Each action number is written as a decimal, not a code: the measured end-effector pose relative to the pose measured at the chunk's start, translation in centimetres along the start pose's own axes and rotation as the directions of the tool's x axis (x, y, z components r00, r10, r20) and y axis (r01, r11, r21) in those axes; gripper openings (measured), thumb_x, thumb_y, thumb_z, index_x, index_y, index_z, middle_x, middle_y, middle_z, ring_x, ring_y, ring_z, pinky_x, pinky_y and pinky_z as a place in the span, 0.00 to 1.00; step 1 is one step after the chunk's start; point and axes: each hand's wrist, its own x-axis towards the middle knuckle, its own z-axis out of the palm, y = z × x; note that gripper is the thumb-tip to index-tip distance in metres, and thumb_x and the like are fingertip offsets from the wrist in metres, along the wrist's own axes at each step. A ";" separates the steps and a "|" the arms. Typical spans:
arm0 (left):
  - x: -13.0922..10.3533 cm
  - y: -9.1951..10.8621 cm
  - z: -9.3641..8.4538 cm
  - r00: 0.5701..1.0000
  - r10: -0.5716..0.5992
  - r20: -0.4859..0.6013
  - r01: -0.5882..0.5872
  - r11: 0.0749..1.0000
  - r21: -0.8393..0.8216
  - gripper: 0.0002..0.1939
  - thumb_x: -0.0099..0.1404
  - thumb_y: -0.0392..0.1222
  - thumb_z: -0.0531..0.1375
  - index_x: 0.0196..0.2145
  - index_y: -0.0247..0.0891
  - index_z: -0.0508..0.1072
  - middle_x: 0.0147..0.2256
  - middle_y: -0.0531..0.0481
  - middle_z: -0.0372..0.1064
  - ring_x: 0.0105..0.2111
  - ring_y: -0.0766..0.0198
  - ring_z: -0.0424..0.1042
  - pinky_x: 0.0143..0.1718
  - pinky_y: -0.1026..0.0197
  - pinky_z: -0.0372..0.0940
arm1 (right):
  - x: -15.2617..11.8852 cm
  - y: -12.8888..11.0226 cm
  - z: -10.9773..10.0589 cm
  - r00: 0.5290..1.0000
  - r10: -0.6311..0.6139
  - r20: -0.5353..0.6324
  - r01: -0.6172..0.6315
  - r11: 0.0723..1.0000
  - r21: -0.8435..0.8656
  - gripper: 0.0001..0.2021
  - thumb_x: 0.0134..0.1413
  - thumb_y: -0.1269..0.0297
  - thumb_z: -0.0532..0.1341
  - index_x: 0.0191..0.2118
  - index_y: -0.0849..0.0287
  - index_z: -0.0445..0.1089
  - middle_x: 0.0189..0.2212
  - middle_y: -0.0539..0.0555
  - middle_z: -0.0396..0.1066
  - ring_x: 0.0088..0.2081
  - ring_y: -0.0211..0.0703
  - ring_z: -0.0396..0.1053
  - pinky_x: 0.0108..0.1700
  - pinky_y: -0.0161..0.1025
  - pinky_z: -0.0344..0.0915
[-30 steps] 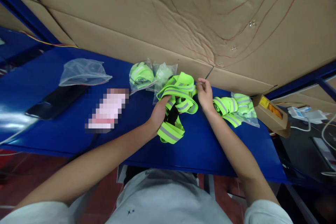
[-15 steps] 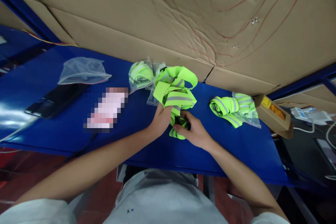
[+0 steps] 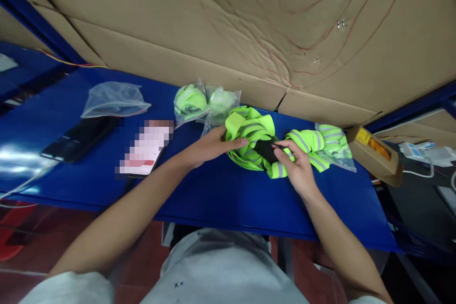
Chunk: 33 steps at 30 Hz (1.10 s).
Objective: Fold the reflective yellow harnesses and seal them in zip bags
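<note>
A loose bundle of neon green strap with grey reflective stripes (image 3: 249, 128) is held over the blue table. My left hand (image 3: 213, 145) grips its left side, thumb across the front. My right hand (image 3: 296, 164) pinches a black piece (image 3: 265, 149) of the bundle at its right. Just to the right lies a rolled green strap (image 3: 304, 141), touching a bagged green strap (image 3: 333, 140). Behind my left hand are two clear bags with green straps inside, one at the left (image 3: 190, 99) and one beside it (image 3: 221, 103).
On the blue table (image 3: 213, 199) at the left lie a flat clear bag (image 3: 116, 99), a dark phone (image 3: 76, 141) and a phone with a blurred screen (image 3: 146, 147). An open cardboard box (image 3: 375, 152) stands at the right. A cardboard wall (image 3: 160, 23) rises behind.
Both hands have moved apart, my right hand upward and to the right. The strap bundle has shifted right and lower, its black piece now showing. The second bagged strap behind is more visible.
</note>
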 end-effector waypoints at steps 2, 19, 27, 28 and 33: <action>-0.1 -0.4 -0.2 0.988 -0.121 0.093 0.119 0.993 0.025 0.32 0.59 0.62 0.71 0.54 0.40 0.78 0.53 0.44 0.78 0.54 0.49 0.77 0.56 0.50 0.73 | 0.0 0.2 -0.7 0.981 -0.017 -0.196 0.031 0.997 0.069 0.10 0.60 0.54 0.68 0.43 0.53 0.78 0.43 0.51 0.78 0.47 0.46 0.74 0.53 0.43 0.68; -4.3 3.4 3.3 0.683 0.652 0.330 -0.621 0.279 0.733 0.26 0.71 0.50 0.63 0.62 0.40 0.67 0.61 0.39 0.70 0.62 0.52 0.69 0.65 0.47 0.64 | -1.2 -2.6 -1.3 0.852 -0.448 0.271 0.489 0.866 -0.104 0.10 0.62 0.70 0.68 0.49 0.54 0.79 0.43 0.51 0.79 0.45 0.39 0.78 0.49 0.37 0.74; -3.4 3.7 2.1 0.766 0.388 0.513 -0.542 -0.040 0.840 0.14 0.72 0.53 0.62 0.42 0.39 0.77 0.38 0.48 0.77 0.42 0.54 0.76 0.45 0.52 0.66 | -1.1 -2.2 -1.8 0.769 -0.563 0.304 0.630 0.748 -0.208 0.12 0.61 0.70 0.69 0.50 0.55 0.79 0.41 0.53 0.78 0.41 0.40 0.76 0.45 0.41 0.70; -3.6 4.2 1.8 0.763 0.390 0.516 -0.533 -0.073 0.843 0.15 0.72 0.54 0.62 0.39 0.39 0.78 0.38 0.48 0.77 0.42 0.53 0.76 0.45 0.51 0.66 | -1.0 -2.1 -1.9 0.754 -0.576 0.317 0.650 0.726 -0.226 0.11 0.61 0.70 0.69 0.49 0.55 0.79 0.41 0.53 0.78 0.41 0.41 0.76 0.45 0.43 0.69; -4.8 6.0 1.6 0.696 0.443 0.565 -0.635 0.012 0.772 0.15 0.70 0.53 0.65 0.42 0.39 0.78 0.61 0.40 0.70 0.62 0.46 0.68 0.63 0.44 0.60 | -1.3 -2.9 -1.7 0.665 -0.669 0.333 0.747 0.593 -0.302 0.09 0.63 0.73 0.67 0.48 0.56 0.79 0.39 0.53 0.76 0.41 0.41 0.74 0.47 0.46 0.68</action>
